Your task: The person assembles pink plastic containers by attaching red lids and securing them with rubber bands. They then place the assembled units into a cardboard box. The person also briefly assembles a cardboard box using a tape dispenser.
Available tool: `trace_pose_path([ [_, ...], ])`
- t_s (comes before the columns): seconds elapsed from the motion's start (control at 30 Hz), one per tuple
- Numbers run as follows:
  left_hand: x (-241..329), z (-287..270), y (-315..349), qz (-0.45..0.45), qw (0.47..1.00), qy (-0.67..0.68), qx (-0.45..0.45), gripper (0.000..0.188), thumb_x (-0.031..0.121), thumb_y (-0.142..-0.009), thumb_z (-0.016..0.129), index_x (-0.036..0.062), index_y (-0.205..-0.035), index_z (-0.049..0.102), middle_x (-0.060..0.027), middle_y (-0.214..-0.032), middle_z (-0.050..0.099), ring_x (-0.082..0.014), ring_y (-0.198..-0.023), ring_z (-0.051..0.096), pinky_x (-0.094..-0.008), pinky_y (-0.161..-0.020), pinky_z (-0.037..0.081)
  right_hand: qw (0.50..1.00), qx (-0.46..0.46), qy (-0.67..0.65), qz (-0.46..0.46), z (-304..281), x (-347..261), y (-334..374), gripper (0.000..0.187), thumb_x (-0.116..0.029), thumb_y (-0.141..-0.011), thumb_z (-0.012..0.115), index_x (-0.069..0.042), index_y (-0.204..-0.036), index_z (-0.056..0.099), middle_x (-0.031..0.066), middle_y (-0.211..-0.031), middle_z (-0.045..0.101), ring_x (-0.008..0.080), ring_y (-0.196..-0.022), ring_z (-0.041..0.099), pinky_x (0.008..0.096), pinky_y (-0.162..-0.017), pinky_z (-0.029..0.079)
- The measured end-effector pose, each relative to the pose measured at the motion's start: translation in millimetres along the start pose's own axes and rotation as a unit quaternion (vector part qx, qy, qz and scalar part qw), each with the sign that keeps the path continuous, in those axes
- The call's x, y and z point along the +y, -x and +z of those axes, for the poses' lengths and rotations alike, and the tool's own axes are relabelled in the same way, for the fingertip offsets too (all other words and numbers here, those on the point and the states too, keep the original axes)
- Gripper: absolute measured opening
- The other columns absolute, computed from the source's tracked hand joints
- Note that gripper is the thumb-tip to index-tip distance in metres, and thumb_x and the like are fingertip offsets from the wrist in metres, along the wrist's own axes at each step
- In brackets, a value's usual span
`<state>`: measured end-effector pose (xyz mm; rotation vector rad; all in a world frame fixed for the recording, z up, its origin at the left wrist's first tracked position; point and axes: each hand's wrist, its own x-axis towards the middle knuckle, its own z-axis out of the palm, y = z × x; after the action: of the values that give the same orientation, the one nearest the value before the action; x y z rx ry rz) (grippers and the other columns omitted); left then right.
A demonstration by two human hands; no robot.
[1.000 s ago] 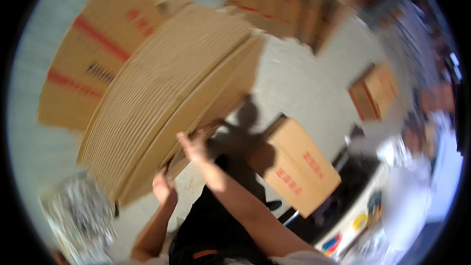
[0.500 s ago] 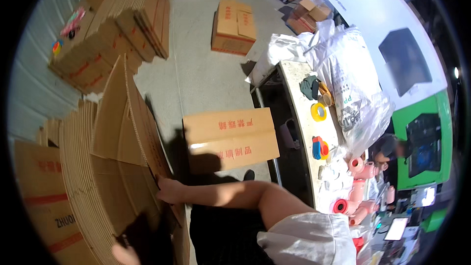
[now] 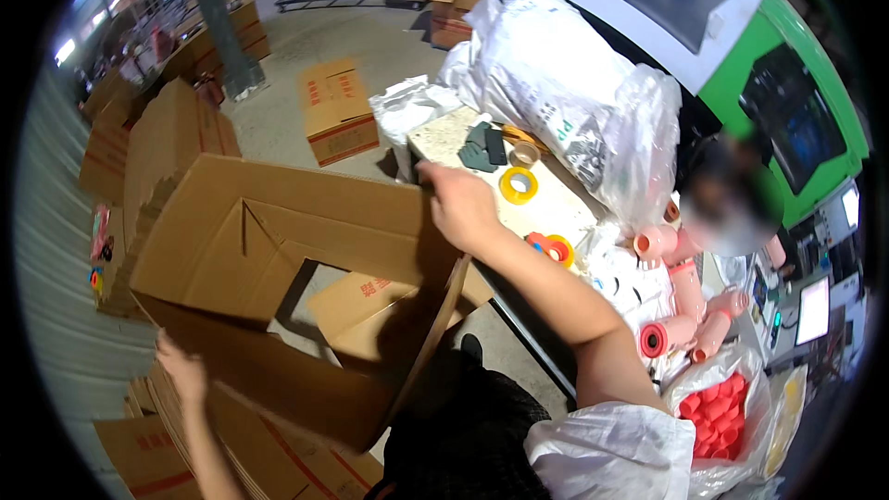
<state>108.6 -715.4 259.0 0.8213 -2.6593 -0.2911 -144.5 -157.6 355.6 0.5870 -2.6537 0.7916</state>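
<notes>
An open carton (image 3: 361, 231) of brown board hangs tilted between the two bare hands of a person, its walls spread into a four-sided frame. The near and far ends of the frame are both unclosed: through it one sees the grey floor (image 3: 324, 287) and part of a taped carton (image 3: 366, 315) with red print, lying below.

The right hand (image 3: 463, 208) is at the upper right corner, its fingers clamped over the rim. The left hand (image 3: 188, 375) touches the lower left edge; I cannot tell from here how far its fingers close — the board hides part of them. Beneath the left forearm lie flattened cartons (image 3: 296, 449) with red stripes.

To the right stands a pale surface (image 3: 444, 139), bearing a yellow tape roll (image 3: 519, 185) just beside a brown tape roll (image 3: 524, 155), with a large white sack (image 3: 556, 83) behind them. Farther along are pink bottles (image 3: 687, 287), some on their sides, and a clear bag (image 3: 750, 366) of red pieces (image 3: 713, 412). A co-worker (image 3: 732, 194) is beyond the bottles, before a green machine (image 3: 727, 74). Another closed carton (image 3: 341, 111) rests on the floor past the open one.
</notes>
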Motion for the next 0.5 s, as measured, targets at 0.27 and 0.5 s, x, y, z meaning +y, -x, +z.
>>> trace_pose_path([
  [0.27, 215, -10, 68, 0.370, 0.900, 0.082, -0.213, 0.016, 0.018, -0.081, 0.065, 0.0064, -0.091, 0.069, -0.0088, -0.096, 0.066, -0.0328, -0.100, 0.059, -0.0481, -0.102, 0.038, 0.893, 0.077, -0.280, 0.343, 14, 50, 183, 0.072, -0.006, -0.075, 0.069, 0.006, -0.142, 0.043, 0.0203, -0.130, 0.054, 0.0271, -0.119, 0.054, 0.0357, -0.102, 0.045],
  [0.5, 222, -44, 115, 0.662, 0.686, 0.063, -0.294, 0.024, 0.028, -0.069, 0.077, 0.0102, -0.072, 0.061, -0.0068, -0.078, 0.061, -0.0292, -0.078, 0.060, -0.0425, -0.073, 0.050, 0.890, 0.164, -0.326, 0.275, -96, 89, 169, 0.054, 0.012, -0.073, 0.059, 0.008, -0.127, 0.060, 0.0132, -0.114, 0.071, 0.0197, -0.104, 0.068, 0.0314, -0.096, 0.052],
])
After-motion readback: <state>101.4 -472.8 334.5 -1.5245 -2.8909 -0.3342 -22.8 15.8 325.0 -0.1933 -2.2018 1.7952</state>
